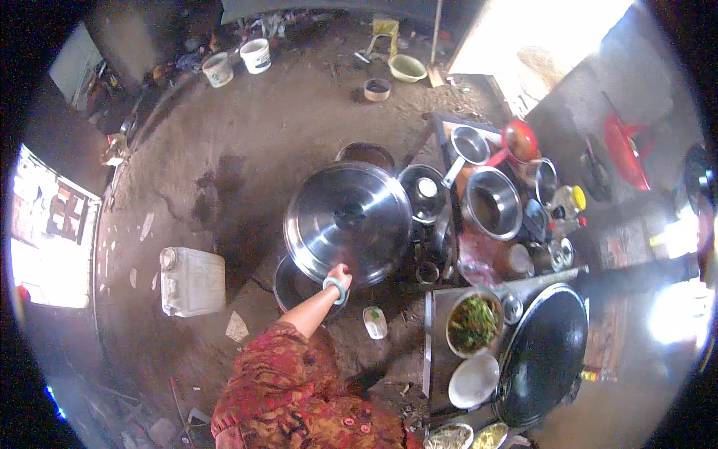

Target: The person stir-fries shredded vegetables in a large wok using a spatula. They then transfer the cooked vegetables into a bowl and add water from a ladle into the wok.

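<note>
My left hand point(339, 276), with a pale green bangle at the wrist, grips the near rim of a large round stainless-steel lid point(348, 193). A dark spot, perhaps a knob, marks the lid's middle. Partly hidden under its near side is a dark round pot or bucket point(291, 286). Another dark round vessel point(364, 151) shows past the far rim. Just right of the lid stands a pot with a shiny metal lid point(424, 191). A small white plastic container point(374, 322) lies on the floor near my hand. My right hand is out of view.
To the right, a low table holds a steel pot point(493, 202), a saucepan point(470, 145) and jars. Nearer, a stove top bears a bowl of greens point(475, 322), a white bowl point(474, 380) and a wide black wok point(544, 353). A plastic jerrycan point(193, 280) stands left.
</note>
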The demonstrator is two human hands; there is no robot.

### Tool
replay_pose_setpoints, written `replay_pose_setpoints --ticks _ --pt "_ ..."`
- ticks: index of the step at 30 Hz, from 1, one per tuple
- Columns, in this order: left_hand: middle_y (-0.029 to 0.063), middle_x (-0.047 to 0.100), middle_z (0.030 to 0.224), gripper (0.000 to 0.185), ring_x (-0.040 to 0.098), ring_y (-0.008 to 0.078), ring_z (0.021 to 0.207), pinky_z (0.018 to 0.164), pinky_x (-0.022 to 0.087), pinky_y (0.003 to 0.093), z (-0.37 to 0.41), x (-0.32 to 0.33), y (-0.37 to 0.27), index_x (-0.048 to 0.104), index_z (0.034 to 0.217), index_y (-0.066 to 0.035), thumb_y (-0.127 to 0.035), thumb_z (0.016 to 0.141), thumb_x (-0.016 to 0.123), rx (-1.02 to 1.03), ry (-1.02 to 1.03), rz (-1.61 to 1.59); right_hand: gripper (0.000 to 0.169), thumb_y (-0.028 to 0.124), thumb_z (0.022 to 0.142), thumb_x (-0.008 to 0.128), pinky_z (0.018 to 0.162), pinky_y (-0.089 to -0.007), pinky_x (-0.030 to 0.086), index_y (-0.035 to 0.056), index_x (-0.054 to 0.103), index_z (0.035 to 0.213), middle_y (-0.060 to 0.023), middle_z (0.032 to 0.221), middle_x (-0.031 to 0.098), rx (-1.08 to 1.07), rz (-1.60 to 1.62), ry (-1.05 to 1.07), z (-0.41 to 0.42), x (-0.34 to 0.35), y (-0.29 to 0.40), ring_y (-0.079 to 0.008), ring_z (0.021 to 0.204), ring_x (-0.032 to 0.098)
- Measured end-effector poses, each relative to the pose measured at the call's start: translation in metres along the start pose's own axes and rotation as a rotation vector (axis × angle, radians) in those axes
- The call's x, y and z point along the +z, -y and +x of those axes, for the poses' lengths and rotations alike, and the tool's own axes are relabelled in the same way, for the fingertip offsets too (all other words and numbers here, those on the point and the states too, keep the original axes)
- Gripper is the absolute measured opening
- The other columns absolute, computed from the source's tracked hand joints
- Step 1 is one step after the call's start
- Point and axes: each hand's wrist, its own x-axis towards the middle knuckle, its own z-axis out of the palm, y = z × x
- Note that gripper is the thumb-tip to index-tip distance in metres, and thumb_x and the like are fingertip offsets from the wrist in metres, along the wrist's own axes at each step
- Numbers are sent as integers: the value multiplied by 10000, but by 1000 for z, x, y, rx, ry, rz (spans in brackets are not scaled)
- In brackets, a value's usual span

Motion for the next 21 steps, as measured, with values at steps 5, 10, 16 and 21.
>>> replay_pose_setpoints --ticks 5,10,16,21 --pt "114 258 1332 589 222 303 1233 1005 232 399 137 -3 -17 303 1259 -79 -138 713 516 312 -50 416 417 142 762 549 767 -387 475 68 423 1153 -131 932 571 92 -224 51 32 38 34 -274 880 561" --pt "95 364 1263 398 304 267 1184 942 291 422 221 -7 -50 431 1151 -75 -139 758 449 340 137 677 418 147 763 551 770 -384 474 70 423 1154 -130 929 572 184 -299 52 53 57 49 -272 878 561" --pt "73 529 1101 270 446 236 1082 895 306 448 258 -18 -55 533 1038 -132 -220 785 501 327 273 808 419 153 765 553 774 -381 472 71 423 1154 -128 925 572 227 -327 66 72 73 64 -270 875 561" --pt "97 533 1100 308 454 269 1080 870 339 473 281 -28 -83 540 1021 -129 -301 766 549 376 372 796 420 157 766 554 777 -378 471 72 423 1155 -127 922 573 251 -315 44 63 85 67 -268 873 562"
